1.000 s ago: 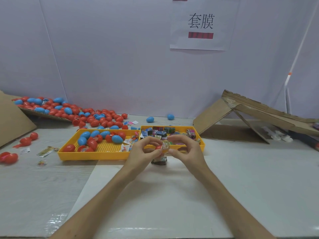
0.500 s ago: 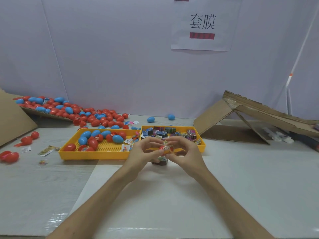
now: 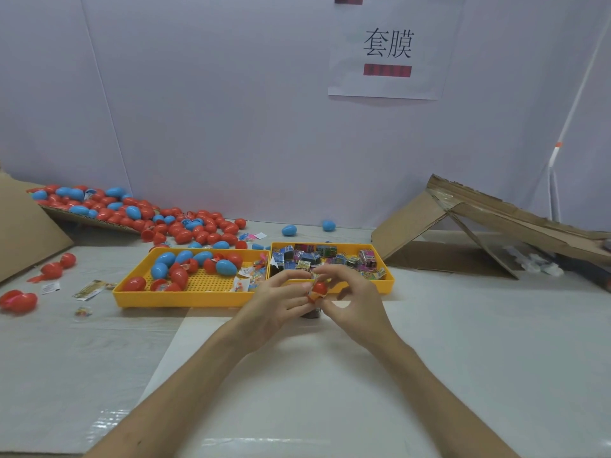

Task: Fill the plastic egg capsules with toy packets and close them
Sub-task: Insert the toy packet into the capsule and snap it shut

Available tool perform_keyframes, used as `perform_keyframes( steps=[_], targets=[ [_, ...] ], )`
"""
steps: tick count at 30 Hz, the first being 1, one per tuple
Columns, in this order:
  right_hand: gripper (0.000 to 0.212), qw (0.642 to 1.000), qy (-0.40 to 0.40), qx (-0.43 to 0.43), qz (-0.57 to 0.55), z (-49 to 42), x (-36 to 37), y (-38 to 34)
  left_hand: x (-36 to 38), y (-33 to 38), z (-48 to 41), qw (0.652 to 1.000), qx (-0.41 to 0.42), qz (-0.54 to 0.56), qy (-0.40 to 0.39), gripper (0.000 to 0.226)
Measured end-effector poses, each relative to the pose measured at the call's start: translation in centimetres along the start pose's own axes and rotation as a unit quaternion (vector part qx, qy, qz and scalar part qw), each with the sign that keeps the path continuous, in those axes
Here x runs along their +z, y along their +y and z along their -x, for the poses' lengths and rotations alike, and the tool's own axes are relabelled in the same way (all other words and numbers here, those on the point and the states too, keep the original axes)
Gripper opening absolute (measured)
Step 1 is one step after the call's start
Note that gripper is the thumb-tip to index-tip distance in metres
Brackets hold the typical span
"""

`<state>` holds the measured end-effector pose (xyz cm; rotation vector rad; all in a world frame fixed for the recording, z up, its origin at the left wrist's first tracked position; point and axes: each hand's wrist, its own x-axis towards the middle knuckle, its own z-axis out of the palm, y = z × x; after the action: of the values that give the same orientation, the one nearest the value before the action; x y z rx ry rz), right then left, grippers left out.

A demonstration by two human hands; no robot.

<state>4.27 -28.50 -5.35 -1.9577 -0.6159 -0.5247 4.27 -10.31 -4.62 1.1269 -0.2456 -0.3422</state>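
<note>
Both hands meet above the table just in front of the yellow trays. My left hand (image 3: 277, 300) and my right hand (image 3: 355, 300) pinch a small red egg capsule (image 3: 319, 289) between their fingertips; a bit of a colourful packet shows at the capsule's lower edge. A dark small object (image 3: 310, 314) lies on the table under the hands, mostly hidden. The left yellow tray (image 3: 185, 299) holds several red and blue eggs. The right yellow tray (image 3: 388, 282) holds several toy packets (image 3: 317, 256).
A big pile of red and blue eggs (image 3: 139, 216) slopes down a cardboard sheet at the back left. Loose red eggs (image 3: 18, 300) and paper scraps lie at the left. Two blue eggs (image 3: 289, 230) sit by the wall. A folded cardboard box (image 3: 479, 226) stands at the right.
The hands have drawn closer round the capsule, and more of its red shell now shows where the packet was seen before.
</note>
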Motion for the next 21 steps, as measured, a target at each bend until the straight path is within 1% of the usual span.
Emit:
perform_keyframes(
  steps=[2,5,8,11,15,19,21],
  targets=[
    [0.056,1.000,-0.006,-0.016,0.018,0.20,0.17,-0.14,0.18,-0.07,0.13,1.000,-0.011,-0.008,0.004,0.051],
    [0.053,1.000,-0.014,-0.017,0.020,0.27,0.48,-0.18,0.21,0.02,0.17,1.000,-0.028,0.000,0.014,0.048],
    [0.048,1.000,-0.017,0.010,-0.009,0.07,0.39,-0.17,0.13,0.34,0.28,0.999,-0.053,0.005,0.007,0.046],
    [0.045,0.999,-0.015,0.034,-0.033,0.01,0.29,-0.19,0.21,0.62,0.49,0.998,-0.059,0.003,0.000,0.051],
    [0.030,0.994,-0.011,0.072,-0.086,-0.21,0.29,0.16,0.18,0.79,0.73,0.996,-0.048,0.065,-0.025,0.054],
    [0.030,0.981,-0.025,0.100,-0.166,-0.36,0.07,-0.05,0.03,0.81,0.80,0.992,-0.047,0.105,-0.046,0.059],
    [0.031,0.979,-0.027,0.105,-0.171,-0.36,0.05,-0.10,0.00,0.79,0.80,0.991,-0.045,0.112,-0.052,0.060]
  ],
)
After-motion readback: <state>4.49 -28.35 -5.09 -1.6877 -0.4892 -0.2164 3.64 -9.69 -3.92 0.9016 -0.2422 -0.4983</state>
